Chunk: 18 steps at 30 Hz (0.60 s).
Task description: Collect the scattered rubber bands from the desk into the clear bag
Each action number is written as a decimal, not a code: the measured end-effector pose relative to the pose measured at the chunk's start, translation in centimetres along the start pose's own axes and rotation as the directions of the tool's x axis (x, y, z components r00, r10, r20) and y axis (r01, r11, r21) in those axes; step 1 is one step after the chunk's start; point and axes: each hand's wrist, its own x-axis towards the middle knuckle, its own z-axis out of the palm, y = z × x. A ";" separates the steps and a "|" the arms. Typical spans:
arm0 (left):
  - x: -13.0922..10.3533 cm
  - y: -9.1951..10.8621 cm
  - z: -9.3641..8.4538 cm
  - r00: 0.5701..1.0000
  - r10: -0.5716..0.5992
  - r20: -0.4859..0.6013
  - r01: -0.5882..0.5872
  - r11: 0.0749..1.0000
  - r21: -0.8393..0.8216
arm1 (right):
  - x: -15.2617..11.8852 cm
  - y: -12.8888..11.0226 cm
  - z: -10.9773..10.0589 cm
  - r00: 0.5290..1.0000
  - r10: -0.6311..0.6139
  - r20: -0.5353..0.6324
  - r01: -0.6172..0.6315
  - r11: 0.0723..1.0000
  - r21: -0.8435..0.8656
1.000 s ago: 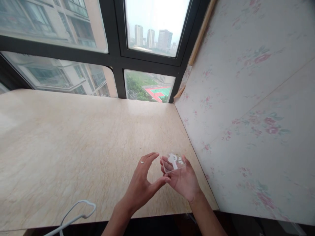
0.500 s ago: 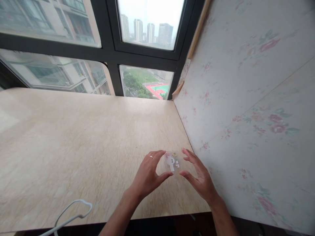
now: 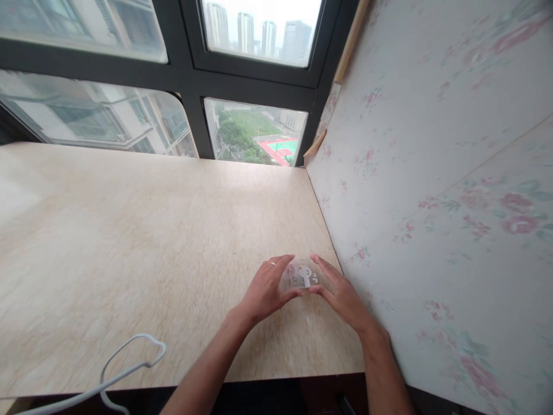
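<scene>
Head: hands (image 3: 269, 285) hold clr box (image 3: 299, 276) nr wall edge (image 3: 327, 222), room L.

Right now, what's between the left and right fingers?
A clear box sits between the left fingers and right fingers, in the head view.

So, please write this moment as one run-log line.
left hand: curved at left of clear case; right hand: curved at its right; contact: unclear; white cable: across counter edge

Daylight from window (image 3: 185, 75); sky (image 3: 263, 8) washed-out; sheen on sill (image 3: 173, 242); edges stretched.
</scene>
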 end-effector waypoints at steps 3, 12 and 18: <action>-0.2 -0.5 0.0 1.000 -0.005 0.007 0.005 1.000 -0.021 | 0.1 0.3 0.2 0.999 0.031 0.006 -0.031 0.996 0.079; -0.5 -1.2 0.1 0.999 -0.033 0.014 0.033 0.998 -0.049 | 0.5 0.0 0.8 0.998 0.052 0.032 -0.053 0.998 0.025; -0.4 -1.4 0.3 0.997 -0.054 0.051 0.058 0.995 -0.082 | 0.6 0.2 0.8 0.995 0.090 0.035 -0.092 0.994 0.062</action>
